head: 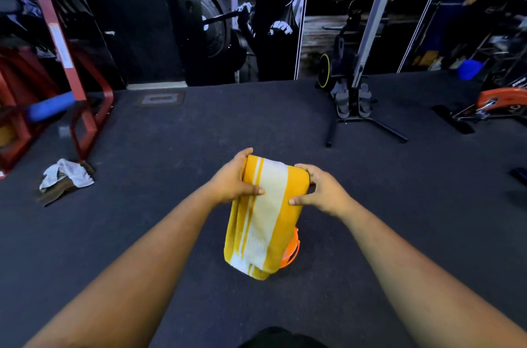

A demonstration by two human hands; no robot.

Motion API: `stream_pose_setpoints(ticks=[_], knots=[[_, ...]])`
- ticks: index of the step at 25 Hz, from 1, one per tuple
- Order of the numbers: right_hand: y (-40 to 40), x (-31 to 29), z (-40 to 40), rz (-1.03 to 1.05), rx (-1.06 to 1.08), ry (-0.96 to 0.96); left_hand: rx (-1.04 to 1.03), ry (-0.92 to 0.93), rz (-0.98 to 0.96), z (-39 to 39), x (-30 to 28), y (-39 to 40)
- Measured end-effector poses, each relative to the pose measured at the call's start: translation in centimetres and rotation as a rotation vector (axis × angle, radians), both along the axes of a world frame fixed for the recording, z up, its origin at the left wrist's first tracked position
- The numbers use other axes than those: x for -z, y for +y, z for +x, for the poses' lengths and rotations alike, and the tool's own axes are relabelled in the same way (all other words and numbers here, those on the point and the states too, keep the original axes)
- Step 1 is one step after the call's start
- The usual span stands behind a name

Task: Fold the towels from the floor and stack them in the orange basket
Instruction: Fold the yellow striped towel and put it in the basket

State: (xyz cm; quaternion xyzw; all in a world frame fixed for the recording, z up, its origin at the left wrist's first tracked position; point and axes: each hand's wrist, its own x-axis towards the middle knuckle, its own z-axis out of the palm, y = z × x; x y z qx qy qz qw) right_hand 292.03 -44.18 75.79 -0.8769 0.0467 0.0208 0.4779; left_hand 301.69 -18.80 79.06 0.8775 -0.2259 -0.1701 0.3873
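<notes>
Both hands are on it: the left hand (232, 181) grips the upper left edge of the folded yellow towel (263, 222), fingers curled over the far side and thumb pressed on the near face, and the right hand (322, 190) clamps the upper right corner the same way, thumb on the white stripe. The towel sits right between the two grips, held up off the floor (171, 233), and hangs down from them toward the person. Its long axis runs top to bottom, with the yellow and white stripes running along that length. Just behind its lower right corner peeks a sliver of the orange basket (292, 252), mostly hidden by the cloth. Count so far: one yellow towel in hand, one basket. Off to the left, well apart, one crumpled white and brown towel (65, 181) lies on the floor beside the foot of a red metal frame (85, 125).
</notes>
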Motion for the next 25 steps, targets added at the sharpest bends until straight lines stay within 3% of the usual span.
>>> stream_pose_setpoints(ticks=[3,5,6,7,10,12,15,20,22,25], knots=[[0.0,-1.2,1.0,-0.231,0.104,-0.141,-0.021,-0.296,0.177,0.0,-2.7,-0.2],[0.0,-2.2,1.5,-0.239,0.157,-0.229,-0.057,-0.523,0.263,0.2,-4.1,0.1],[0.0,-2.6,1.7,-0.194,0.170,-0.278,-0.070,-0.556,0.217,0.3,-4.4,0.4],[0.2,-3.3,1.7,-0.097,0.177,-0.321,-0.078,-0.488,0.092,0.5,-4.6,0.8],[2.2,-5.0,1.5,0.474,0.196,-0.335,-0.143,0.045,-0.504,-0.7,-4.5,0.4],[3.8,-4.5,1.1,0.752,0.194,-0.278,-0.246,0.140,-0.655,-1.6,-3.9,-0.8],[5.3,-1.1,-0.5,0.781,0.129,-0.144,-0.385,0.140,-0.729,-2.2,-4.0,-1.9],[7.1,4.3,-2.9,0.760,-0.059,0.148,-0.623,0.369,-0.915,-0.4,-3.7,-0.2],[7.4,4.5,-2.8,0.810,0.081,0.175,-0.725,0.414,-0.959,0.4,-3.0,0.9],[7.0,4.1,-1.6,1.005,0.383,0.063,-0.814,0.554,-1.141,1.1,-1.3,3.2]])
